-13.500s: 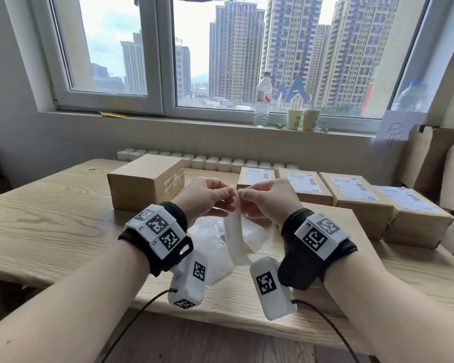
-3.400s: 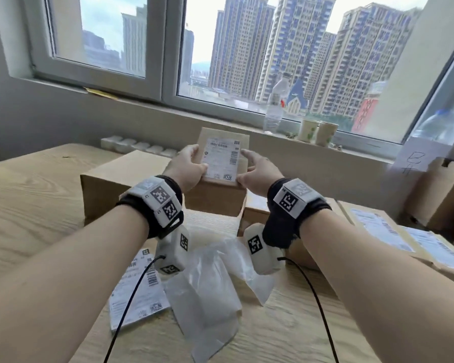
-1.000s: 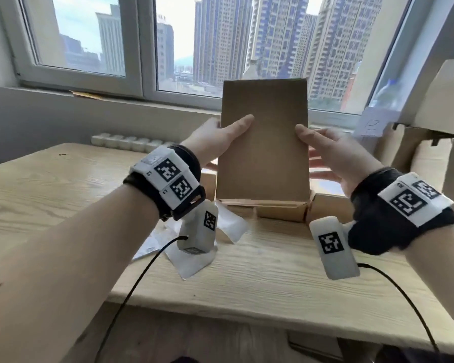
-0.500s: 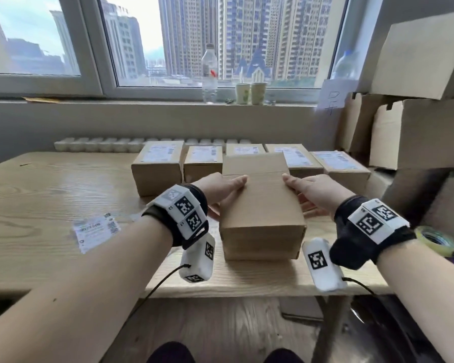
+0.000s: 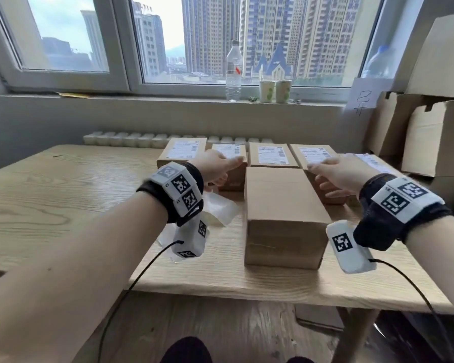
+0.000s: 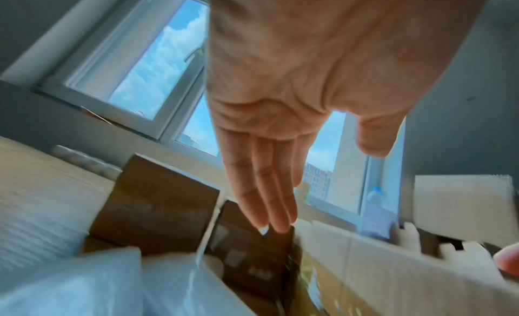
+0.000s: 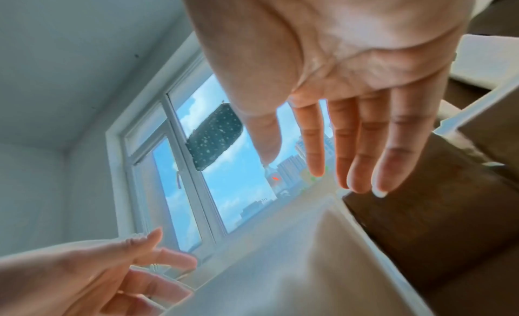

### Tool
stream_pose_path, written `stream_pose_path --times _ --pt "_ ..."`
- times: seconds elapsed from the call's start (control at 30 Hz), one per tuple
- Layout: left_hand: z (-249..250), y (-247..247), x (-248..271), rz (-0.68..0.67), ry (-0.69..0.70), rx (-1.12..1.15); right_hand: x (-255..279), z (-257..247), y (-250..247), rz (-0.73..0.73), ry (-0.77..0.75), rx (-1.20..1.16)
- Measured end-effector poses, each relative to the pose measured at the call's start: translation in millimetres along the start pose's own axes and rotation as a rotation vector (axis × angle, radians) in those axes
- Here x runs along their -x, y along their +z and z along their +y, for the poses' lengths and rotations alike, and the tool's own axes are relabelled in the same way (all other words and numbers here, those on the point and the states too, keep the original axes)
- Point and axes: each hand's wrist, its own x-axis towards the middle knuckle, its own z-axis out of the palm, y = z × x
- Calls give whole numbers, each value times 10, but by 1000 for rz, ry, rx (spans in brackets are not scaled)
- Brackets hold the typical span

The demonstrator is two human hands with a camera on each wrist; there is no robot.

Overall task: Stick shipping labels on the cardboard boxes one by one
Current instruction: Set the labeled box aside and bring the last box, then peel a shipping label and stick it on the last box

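A plain, unlabelled cardboard box [image 5: 283,203] stands near the table's front edge. Behind it runs a row of several labelled boxes [image 5: 269,155], each with a white shipping label on top. My left hand [image 5: 218,166] hovers left of the plain box with straight fingers, holding nothing; the left wrist view shows its fingers [image 6: 264,194] extended over the row. My right hand [image 5: 336,171] hovers right of the box, fingers [image 7: 359,147] spread and empty. Neither hand touches the plain box.
Peeled backing sheets [image 5: 218,210] lie on the wooden table [image 5: 63,195] under my left wrist. Large cardboard boxes [image 5: 435,132] are stacked at the right. A water bottle [image 5: 233,72] and two paper cups [image 5: 275,91] stand on the windowsill.
Both hands have let go of the plain box and drawn apart to its sides. The box now rests alone on the table.
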Motion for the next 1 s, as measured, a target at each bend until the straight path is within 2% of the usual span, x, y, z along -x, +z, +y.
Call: stream_pose_path --times 0.07,0.2,0.37,0.6,0.7,0.87,1.0 --pt "-104 -247 -7 88 6 23 -8 -245 21 14 -81 -15" --pt "-458 -651 8 204 -40 34 137 -752 260 -149 -190 29" --pt "-1054 -964 48 267 -194 54 313 -1287 838 -311 -279 32" --pt "-1812 -1166 154 247 -425 84 327 -1523 1866 -482 -227 41" --pt "-2009 -1180 148 209 -496 6 305 -1482 2166 -528 -178 32" --pt "-2131 -1074 97 111 -566 -240 284 -1423 2455 -592 -150 35" --pt "-2149 -1056 37 72 -587 -280 265 -1417 2511 -597 -169 49"
